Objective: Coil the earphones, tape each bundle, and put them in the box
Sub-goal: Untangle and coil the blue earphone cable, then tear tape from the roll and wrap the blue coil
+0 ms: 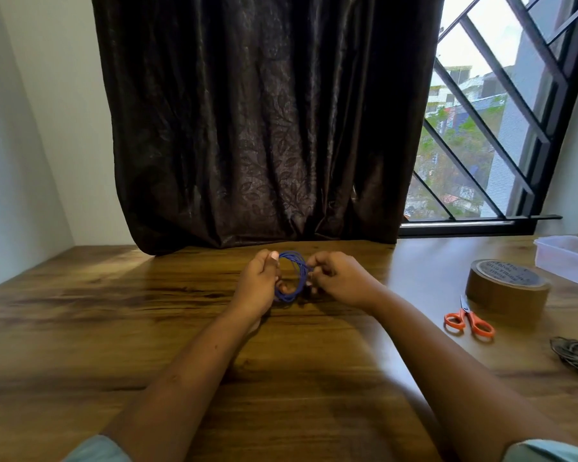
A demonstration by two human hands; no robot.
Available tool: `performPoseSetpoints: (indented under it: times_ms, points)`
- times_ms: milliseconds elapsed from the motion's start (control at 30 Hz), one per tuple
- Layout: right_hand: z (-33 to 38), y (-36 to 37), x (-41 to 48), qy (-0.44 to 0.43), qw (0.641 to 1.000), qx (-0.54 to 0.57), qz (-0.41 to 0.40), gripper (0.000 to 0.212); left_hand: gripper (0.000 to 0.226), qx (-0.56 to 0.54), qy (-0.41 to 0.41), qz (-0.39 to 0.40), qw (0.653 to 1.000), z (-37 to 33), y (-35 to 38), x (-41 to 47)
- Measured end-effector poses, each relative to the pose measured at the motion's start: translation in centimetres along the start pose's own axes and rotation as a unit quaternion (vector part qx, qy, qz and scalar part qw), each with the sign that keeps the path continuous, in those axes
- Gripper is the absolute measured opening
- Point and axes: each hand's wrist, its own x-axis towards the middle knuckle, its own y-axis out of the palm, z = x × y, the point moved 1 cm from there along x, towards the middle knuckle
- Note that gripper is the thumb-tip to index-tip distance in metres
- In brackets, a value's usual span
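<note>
A blue earphone cable [297,271] is wound into a round coil above the wooden table [114,311], near its far middle. My left hand [259,283] grips the coil's left side, thumb on top. My right hand [339,278] pinches the coil's right side with curled fingers. A roll of brown tape [508,285] lies flat at the right. Behind it stands a clear plastic box [568,258] at the far right edge. A dark bundle of earphones [574,356] lies at the right edge, partly cut off by the frame.
Orange-handled scissors [469,320] lie just in front of the tape roll. A dark curtain [264,128] hangs down to the table's back edge. A barred window [501,128] is at the back right.
</note>
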Motion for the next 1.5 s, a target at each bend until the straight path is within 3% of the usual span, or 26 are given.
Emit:
performPoseSetpoints:
  times_ms: [100,167,300,367,467,533,600,667,767,833,933,1033,1333,1500]
  points:
    - [-1.0,-0.8,0.4,0.011,0.990,-0.127,-0.053,0.014,0.030,-0.035,-0.016,-0.005,0.999,-0.2,0.1,0.0]
    - [-1.5,-0.9,0.5,0.015,0.990,-0.134,-0.036,0.025,0.031,-0.088,-0.028,-0.023,0.995,-0.6,0.0,0.1]
    - [-1.5,0.3,0.4,0.049,0.993,-0.006,0.108,0.033,0.032,-0.146,-0.055,-0.030,0.987,-0.8,-0.1,0.1]
    - [-0.9,0.3,0.7,0.043,0.994,0.096,0.030,0.029,0.031,-0.152,-0.062,-0.013,0.986,-0.9,0.2,-0.1]
    - [-0.1,0.0,1.2,0.032,0.960,0.262,-0.098,0.020,0.030,-0.147,-0.052,-0.003,0.988,-1.1,0.5,-0.4]
    - [0.4,0.4,1.3,0.014,0.970,0.225,-0.089,0.021,0.029,-0.164,-0.052,0.012,0.985,-1.2,0.8,-0.7]
    - [0.6,1.5,1.1,0.009,0.983,0.180,-0.032,0.021,0.028,-0.175,-0.060,0.027,0.982,-1.2,1.0,-0.9]
    - [0.5,1.8,1.2,0.013,0.981,0.192,-0.018,0.022,0.028,-0.169,-0.076,0.030,0.982,-1.1,1.1,-1.0]
    - [-0.3,0.7,1.2,0.064,0.964,0.254,-0.035,0.026,0.026,-0.129,-0.104,0.038,0.986,-1.0,1.1,-0.9]
    - [-1.4,0.4,1.3,0.114,0.965,0.231,-0.046,0.026,0.023,-0.083,-0.117,0.042,0.989,-0.5,1.0,-0.8]
    - [-2.3,0.7,1.3,0.162,0.973,0.161,-0.041,0.021,0.024,0.125,-0.084,0.002,0.989,0.5,0.2,-0.5]
    - [-2.3,0.7,1.0,0.176,0.975,0.131,-0.033,0.018,0.027,0.301,-0.049,0.003,0.952,0.5,-0.4,-0.6]
    - [-2.5,1.0,0.0,0.172,0.981,-0.015,-0.086,0.016,0.018,0.387,-0.033,0.016,0.921,1.0,0.6,-1.0]
    - [-2.1,1.8,-2.0,0.143,0.981,-0.021,-0.128,0.012,0.020,0.441,0.013,0.031,0.897,1.0,0.6,-1.3]
